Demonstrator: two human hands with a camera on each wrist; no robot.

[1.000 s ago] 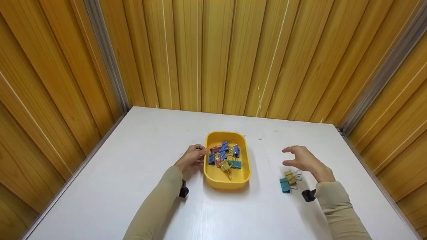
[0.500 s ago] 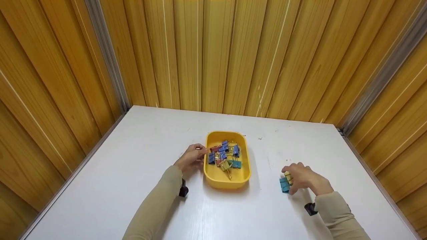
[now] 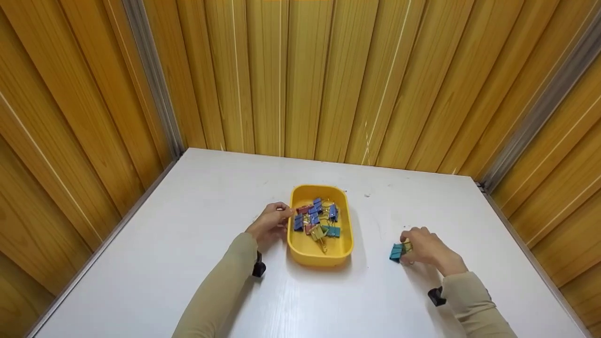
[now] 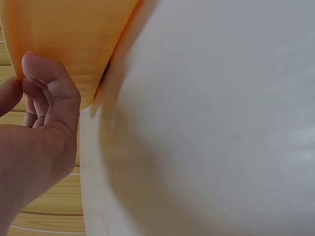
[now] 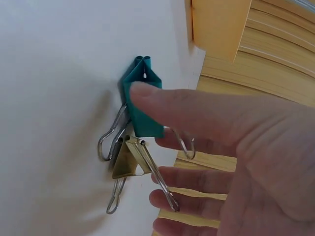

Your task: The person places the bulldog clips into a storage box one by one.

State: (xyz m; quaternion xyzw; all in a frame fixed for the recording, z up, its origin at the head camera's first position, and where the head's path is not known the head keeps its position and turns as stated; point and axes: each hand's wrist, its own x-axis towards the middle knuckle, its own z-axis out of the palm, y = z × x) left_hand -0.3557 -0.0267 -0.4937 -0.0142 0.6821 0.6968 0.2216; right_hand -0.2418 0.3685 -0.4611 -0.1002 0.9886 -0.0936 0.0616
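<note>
At the left rim of a yellow plastic tray (image 3: 320, 259), my left hand (image 3: 269, 220) pinches the wall between thumb and fingers. In the left wrist view the curled fingers (image 4: 63, 96) lie against the tray's outer side. To the right of the tray, my right hand (image 3: 429, 249) pinches a teal binder clip (image 5: 146, 123), its thumb across the clip's face and the index finger behind. A yellow-gold binder clip (image 5: 127, 164) sits right beside the teal one, close to the other fingers; whether they touch it I cannot tell.
Inside the tray lie several binder clips: blue ones (image 3: 333, 212), a teal one (image 3: 332, 232), a yellow one (image 3: 317, 232) and red ones (image 3: 304, 209). The white table (image 3: 225, 188) ends at wood-patterned panels (image 3: 300, 84) behind and on both sides.
My right hand has come down onto the two loose clips and now pinches the teal one, which has turned and shifted slightly. My left hand stays at the tray.
</note>
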